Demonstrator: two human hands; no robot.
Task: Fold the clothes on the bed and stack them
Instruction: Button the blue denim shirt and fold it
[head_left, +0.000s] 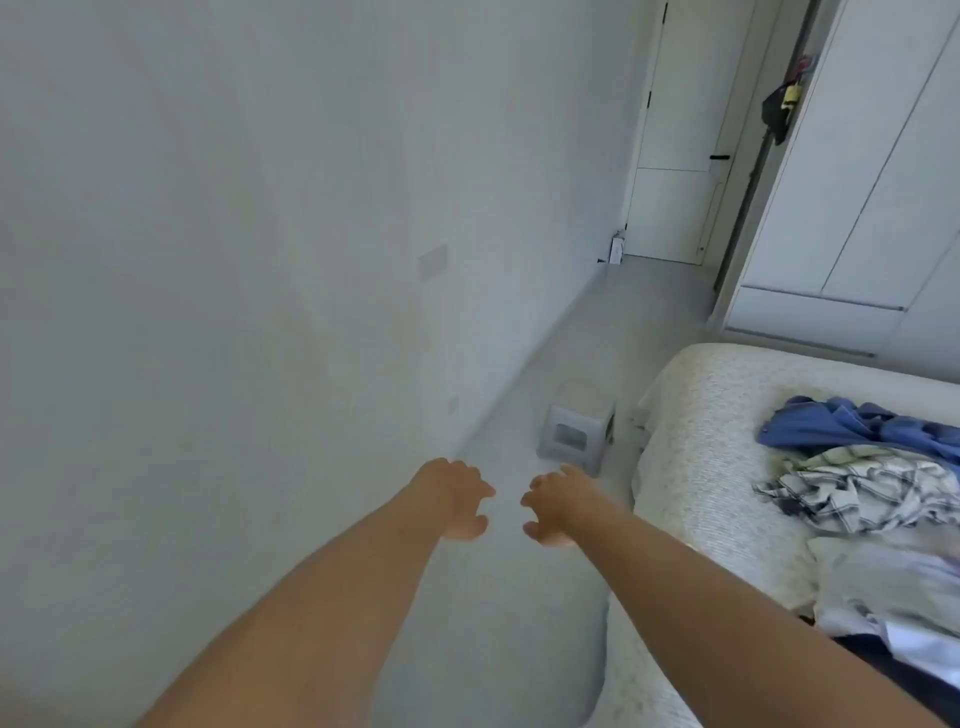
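Hands first: the left hand (457, 496) and the right hand (553, 506) reach forward side by side over the floor (519, 597), palms down, close together but apart, fingers loosely spread and slightly curled, holding nothing. Both forearms are bare and stretch out from the bottom of the view. Just to the right of the right arm runs the near edge of the bed (691, 467), covered in a pale textured spread, its rounded far corner toward the wardrobe (857, 208). The clothes lie unfolded on the bed's right part, well away from both hands: a blue garment (852, 423) crumpled farthest back, a checked white and dark garment (862, 491) bunched just in front of it and touching it, and a pale grey-white garment (893, 592) nearer, beside the right forearm, with dark fabric under its near edge. On the floor between the wall (234, 260) and the bed's far corner stands a small grey stool (576, 431). Beyond it the floor runs to a white door (675, 182), and something dark hangs at the wardrobe's left edge.
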